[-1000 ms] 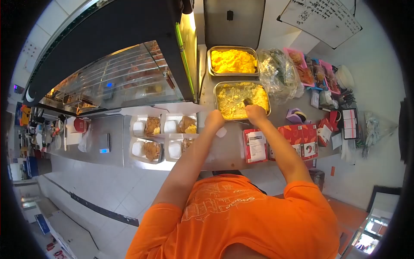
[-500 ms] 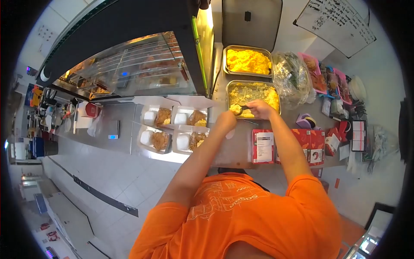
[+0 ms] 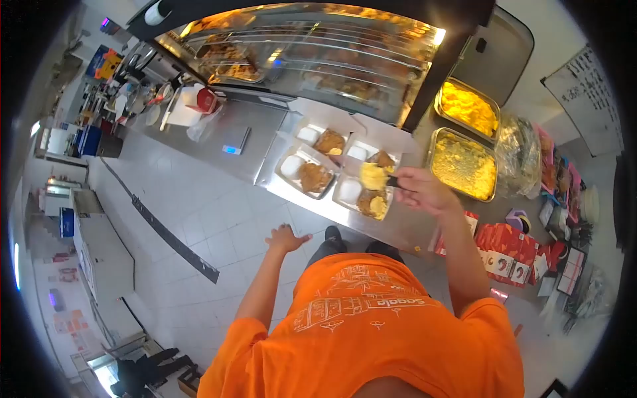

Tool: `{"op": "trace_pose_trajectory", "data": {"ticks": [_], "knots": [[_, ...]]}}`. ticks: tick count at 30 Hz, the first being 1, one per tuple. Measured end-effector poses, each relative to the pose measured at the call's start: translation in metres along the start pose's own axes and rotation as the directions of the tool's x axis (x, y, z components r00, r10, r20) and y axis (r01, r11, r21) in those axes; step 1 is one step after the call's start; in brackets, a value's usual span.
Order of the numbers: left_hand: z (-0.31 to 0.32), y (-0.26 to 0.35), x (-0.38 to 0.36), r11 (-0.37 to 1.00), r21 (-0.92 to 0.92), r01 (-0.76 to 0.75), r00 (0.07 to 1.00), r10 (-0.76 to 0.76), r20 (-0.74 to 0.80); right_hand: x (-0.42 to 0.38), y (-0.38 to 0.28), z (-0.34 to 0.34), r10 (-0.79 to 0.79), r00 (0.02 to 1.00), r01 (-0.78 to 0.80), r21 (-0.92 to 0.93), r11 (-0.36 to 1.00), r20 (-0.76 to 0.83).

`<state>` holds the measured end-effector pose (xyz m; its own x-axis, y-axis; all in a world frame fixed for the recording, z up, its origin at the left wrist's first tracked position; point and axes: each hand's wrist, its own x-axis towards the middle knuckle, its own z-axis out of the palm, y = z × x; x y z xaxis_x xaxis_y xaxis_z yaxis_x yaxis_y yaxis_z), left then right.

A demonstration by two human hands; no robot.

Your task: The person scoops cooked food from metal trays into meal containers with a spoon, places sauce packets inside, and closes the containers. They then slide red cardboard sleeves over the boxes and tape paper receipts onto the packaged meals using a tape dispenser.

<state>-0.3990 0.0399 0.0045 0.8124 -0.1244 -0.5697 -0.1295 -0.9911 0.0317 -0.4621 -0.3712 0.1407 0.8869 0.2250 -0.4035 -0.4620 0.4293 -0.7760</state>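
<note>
Head view: the right hand has its grip pinching the handle of a spoon, which carries a heap of yellow egg just above the four open meal boxes on the steel surface. The load hangs over the gap between the far-right box and the near-right box; I cannot tell which of the two it sits over. Both of these already show a yellow patch beside the fried piece and the white rice. The two left boxes show rice and a fried piece, and no yellow that I can make out.

The left hand is off the surface, low by the person's side over the tiled floor, its grip spread and holding nothing.

The near tray of egg lies to the right of the boxes, with a second tray behind it, a glass warming cabinet beyond, and red cartons at the near right edge.

Judged from this, the step in hand is portioning egg into the boxes, roughly half done. The next move calls for tipping the spoon squarely over one compartment, low enough that nothing falls on the rim or the rice
</note>
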Motion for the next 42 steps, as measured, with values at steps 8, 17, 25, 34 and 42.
{"op": "trace_pose_trajectory", "data": {"ticks": [8, 17, 25, 34, 42], "knots": [[0.084, -0.088, 0.034, 0.982, 0.155, 0.11, 0.881, -0.168, 0.441, 0.143, 0.138, 0.102, -0.391, 0.919, 0.028, -0.997, -0.07, 0.053], [0.14, -0.161, 0.081, 0.99, -0.106, -0.09, 0.576, 0.138, 0.805, 0.158, 0.159, 0.099, -0.391, 0.892, -0.07, -0.923, 0.379, -0.229], [0.058, -0.138, 0.069, 0.956, 0.232, -0.18, 0.806, 0.008, 0.592, 0.142, 0.15, 0.076, -0.204, 0.843, 0.068, -0.279, 0.958, -0.497], [-0.103, -0.064, -0.01, 0.306, -0.921, -0.24, 0.843, 0.536, -0.042, -0.032, 0.063, 0.006, -0.213, 0.44, 0.367, -0.041, 0.929, -0.872], [-0.165, 0.138, -0.073, -0.182, -0.982, -0.047, 0.665, 0.728, -0.167, -0.065, 0.013, -0.272, -0.736, 0.065, -0.36, -0.704, 0.613, -0.674]]}}
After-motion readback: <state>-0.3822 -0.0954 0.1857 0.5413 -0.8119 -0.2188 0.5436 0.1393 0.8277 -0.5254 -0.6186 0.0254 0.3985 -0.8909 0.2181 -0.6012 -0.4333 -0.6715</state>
